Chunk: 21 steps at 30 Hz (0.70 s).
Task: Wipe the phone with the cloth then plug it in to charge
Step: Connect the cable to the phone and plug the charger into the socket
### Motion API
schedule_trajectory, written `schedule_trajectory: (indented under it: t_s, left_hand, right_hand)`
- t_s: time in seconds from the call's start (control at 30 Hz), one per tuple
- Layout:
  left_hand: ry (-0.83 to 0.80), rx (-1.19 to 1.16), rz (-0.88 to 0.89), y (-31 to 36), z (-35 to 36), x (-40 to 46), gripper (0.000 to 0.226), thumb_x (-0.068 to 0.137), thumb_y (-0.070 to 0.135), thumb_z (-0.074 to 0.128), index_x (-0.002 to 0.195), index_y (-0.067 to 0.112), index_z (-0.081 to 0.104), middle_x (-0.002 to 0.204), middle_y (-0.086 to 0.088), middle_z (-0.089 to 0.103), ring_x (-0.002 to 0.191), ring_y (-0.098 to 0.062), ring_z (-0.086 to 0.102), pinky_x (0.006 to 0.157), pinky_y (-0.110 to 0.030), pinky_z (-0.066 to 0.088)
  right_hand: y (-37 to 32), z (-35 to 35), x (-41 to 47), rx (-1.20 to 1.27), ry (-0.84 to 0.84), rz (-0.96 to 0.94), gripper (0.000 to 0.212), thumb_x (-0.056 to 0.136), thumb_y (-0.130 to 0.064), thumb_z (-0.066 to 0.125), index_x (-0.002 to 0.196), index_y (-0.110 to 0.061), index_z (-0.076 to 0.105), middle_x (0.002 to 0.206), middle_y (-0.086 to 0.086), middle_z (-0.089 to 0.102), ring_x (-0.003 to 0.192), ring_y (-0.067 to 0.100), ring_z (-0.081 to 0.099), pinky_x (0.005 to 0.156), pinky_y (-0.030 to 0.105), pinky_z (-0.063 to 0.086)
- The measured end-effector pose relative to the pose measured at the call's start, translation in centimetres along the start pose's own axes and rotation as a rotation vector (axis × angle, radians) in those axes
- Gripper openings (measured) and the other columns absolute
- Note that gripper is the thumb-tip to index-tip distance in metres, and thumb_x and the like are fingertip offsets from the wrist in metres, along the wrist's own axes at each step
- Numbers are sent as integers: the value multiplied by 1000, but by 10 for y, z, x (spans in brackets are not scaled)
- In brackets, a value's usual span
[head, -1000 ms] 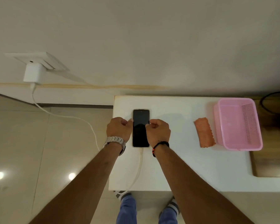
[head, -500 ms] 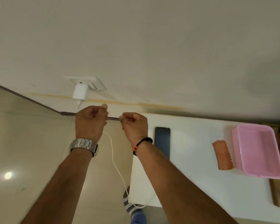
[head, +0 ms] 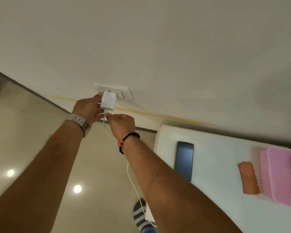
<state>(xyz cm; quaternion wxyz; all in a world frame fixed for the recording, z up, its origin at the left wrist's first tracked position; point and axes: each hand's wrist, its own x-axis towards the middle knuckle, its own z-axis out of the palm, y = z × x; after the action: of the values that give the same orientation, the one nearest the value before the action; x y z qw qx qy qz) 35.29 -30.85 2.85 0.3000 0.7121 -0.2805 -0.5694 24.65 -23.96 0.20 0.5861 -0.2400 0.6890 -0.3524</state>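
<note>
Both hands are working at the wall socket [head: 115,91], up and left of the surface [head: 217,165]. Left hand [head: 89,108] is cupping the white charger [head: 107,102], fingers spread along its side; right hand [head: 122,124] is pinching the cable [head: 133,180] just below the charger. Phone [head: 184,160] is lying flat on the surface, long axis pointing toward the wall, down-right of the hands, nearer the right arm. Cloth [head: 248,178] is sitting beside the pink basket [head: 282,175]. Prob. seating the cable/charger.

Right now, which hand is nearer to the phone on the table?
The right hand. It pinches the cable just below the charger, closer to the phone; the left hand holds the white charger farther away.
</note>
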Motion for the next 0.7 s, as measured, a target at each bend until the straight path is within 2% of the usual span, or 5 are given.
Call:
schedule_trajectory:
  t_s: [0.1, 0.23, 0.43, 0.6, 0.7]
  left_hand:
    - [-139, -70, -45, -3, -1, 12, 45, 93, 41, 69, 122, 7, 64, 116, -21, 72, 102, -36, 74, 95, -54, 56]
    - [-232, -36, -21, -5, -2, 21, 44, 98, 41, 62, 127, 7, 62, 112, -20, 74, 102, -31, 74, 99, -55, 53]
    - [-292, -33, 8, -12, -6, 25, 41, 97, 42, 62, 120, 7, 65, 109, -21, 75, 108, -34, 71, 106, -57, 47]
    - [-304, -24, 26, -13, -7, 25, 43, 94, 43, 66, 118, 8, 66, 113, -25, 74, 102, -35, 73, 101, -55, 51]
    - [-291, -34, 28, -16, -7, 27, 45, 93, 42, 68, 120, 6, 66, 111, -23, 74, 110, -39, 70, 103, -57, 50]
  right_hand:
    - [-6, 12, 8, -75, -30, 11, 53, 93, -31, 61, 47, -16, 39, 47, -3, 40, 56, 20, 41, 61, 32, 37]
    - [0, 22, 15, -48, 13, 55, 48, 88, -23, 63, 44, -17, 45, 42, -8, 41, 48, 14, 40, 53, 25, 35]
    - [6, 24, 17, -3, 23, 47, 47, 86, -23, 65, 40, -20, 52, 37, -12, 44, 45, 13, 44, 52, 22, 37]
    - [3, 23, 17, 4, 34, 28, 37, 87, -25, 67, 52, -20, 58, 43, -13, 50, 47, 11, 49, 52, 21, 40]
    - [1, 22, 18, 4, 34, 40, 34, 87, -25, 69, 54, -21, 61, 45, -13, 51, 48, 9, 51, 51, 20, 40]
